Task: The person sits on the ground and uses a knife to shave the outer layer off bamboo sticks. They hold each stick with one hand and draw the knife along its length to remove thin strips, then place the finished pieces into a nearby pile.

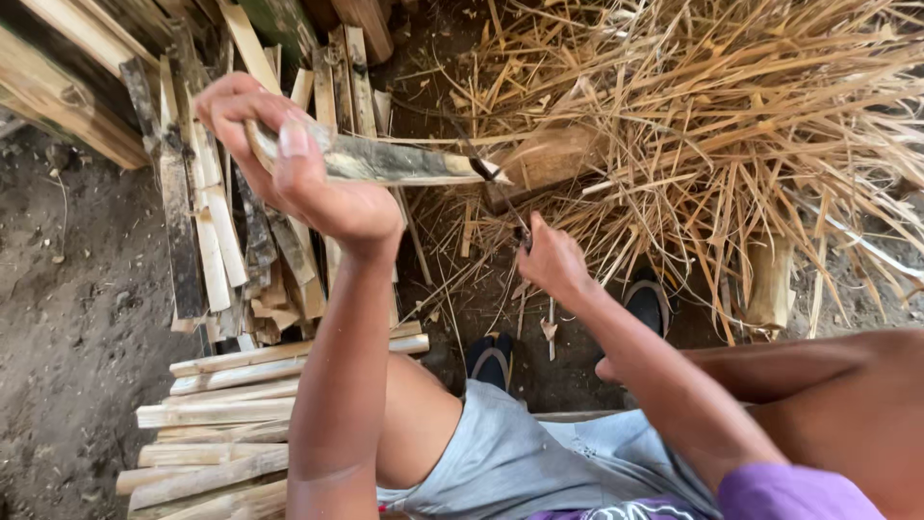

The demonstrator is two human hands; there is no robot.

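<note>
Gripping one flat bamboo piece (pixel 385 162) near its end, the left hand (pixel 298 164) holds it level above the dirt floor (pixel 67 318), fingers wrapped around it. The right hand (pixel 551 262) is closed on the handle of one dark blade (pixel 486 178), whose edge meets the piece's far tip. Two sandalled feet (pixel 568 332) rest below. One stack of split slats (pixel 217 424) lies by the left arm, more slats (pixel 207 221) behind it, and a heap of dry shavings (pixel 731 125) spreads beyond one wooden block (pixel 549 159).
</note>
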